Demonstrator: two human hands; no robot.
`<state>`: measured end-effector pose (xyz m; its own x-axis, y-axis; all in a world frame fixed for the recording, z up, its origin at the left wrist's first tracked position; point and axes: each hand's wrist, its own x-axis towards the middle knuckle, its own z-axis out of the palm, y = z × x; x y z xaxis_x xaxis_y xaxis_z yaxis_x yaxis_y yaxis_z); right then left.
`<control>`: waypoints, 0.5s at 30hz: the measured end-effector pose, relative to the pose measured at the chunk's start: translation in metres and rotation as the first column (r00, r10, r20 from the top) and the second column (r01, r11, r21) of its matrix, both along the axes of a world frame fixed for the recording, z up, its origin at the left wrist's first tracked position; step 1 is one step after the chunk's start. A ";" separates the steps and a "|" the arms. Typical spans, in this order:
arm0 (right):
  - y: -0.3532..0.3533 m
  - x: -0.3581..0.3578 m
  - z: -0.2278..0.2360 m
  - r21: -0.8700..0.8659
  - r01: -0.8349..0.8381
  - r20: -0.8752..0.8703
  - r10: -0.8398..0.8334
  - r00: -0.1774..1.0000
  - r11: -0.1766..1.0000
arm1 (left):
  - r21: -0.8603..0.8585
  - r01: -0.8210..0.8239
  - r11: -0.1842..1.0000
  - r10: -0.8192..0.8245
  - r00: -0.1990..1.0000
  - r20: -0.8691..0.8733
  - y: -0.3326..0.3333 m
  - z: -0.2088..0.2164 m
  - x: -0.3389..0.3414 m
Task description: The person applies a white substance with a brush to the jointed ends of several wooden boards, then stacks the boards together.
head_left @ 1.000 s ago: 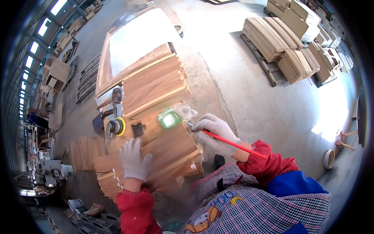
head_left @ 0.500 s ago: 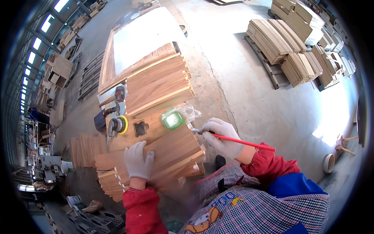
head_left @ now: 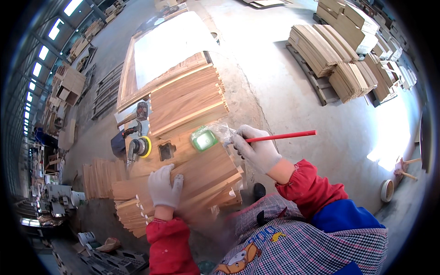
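My left hand (head_left: 165, 188), in a white glove, rests with fingers stretched out on the top board of a stack of brown wooden boards (head_left: 208, 172). White blobs show along the toothed ends of these boards. In my gloved right hand (head_left: 257, 149) is a thin brush with a red handle (head_left: 293, 135), its handle pointing right. The hand is just right of a green-rimmed plastic tub (head_left: 204, 140) with white contents, beside crumpled clear plastic. The brush's tip is hidden by the fingers and the plastic.
Left of the tub lie a sander with a yellow pad (head_left: 140, 146) and a hammer (head_left: 142, 110). More boards (head_left: 188, 98) are stacked beyond, before a white-covered panel (head_left: 169, 46). Timber stacks (head_left: 321, 50) stand on a pallet at the far right.
My right hand has moved up and slightly left, toward the tub, and the brush handle has tipped from slanting down to nearly level. The left hand stays almost in place.
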<state>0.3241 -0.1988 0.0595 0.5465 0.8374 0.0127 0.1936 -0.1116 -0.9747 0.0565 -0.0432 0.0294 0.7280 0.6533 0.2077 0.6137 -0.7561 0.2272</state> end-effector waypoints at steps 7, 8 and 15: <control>-0.018 -0.007 -0.018 0.038 0.037 0.026 -0.038 0.999 0.999 | -0.012 -0.006 1.000 0.006 1.000 -0.001 -0.001 0.001 0.001; -0.017 -0.007 -0.018 0.060 0.028 0.030 -0.030 0.999 0.998 | -0.011 0.000 1.000 0.000 1.000 0.001 -0.001 0.001 0.002; -0.012 -0.005 -0.008 0.160 0.007 0.265 -0.050 0.963 0.987 | 0.008 0.012 1.000 -0.012 1.000 0.010 0.002 -0.002 -0.001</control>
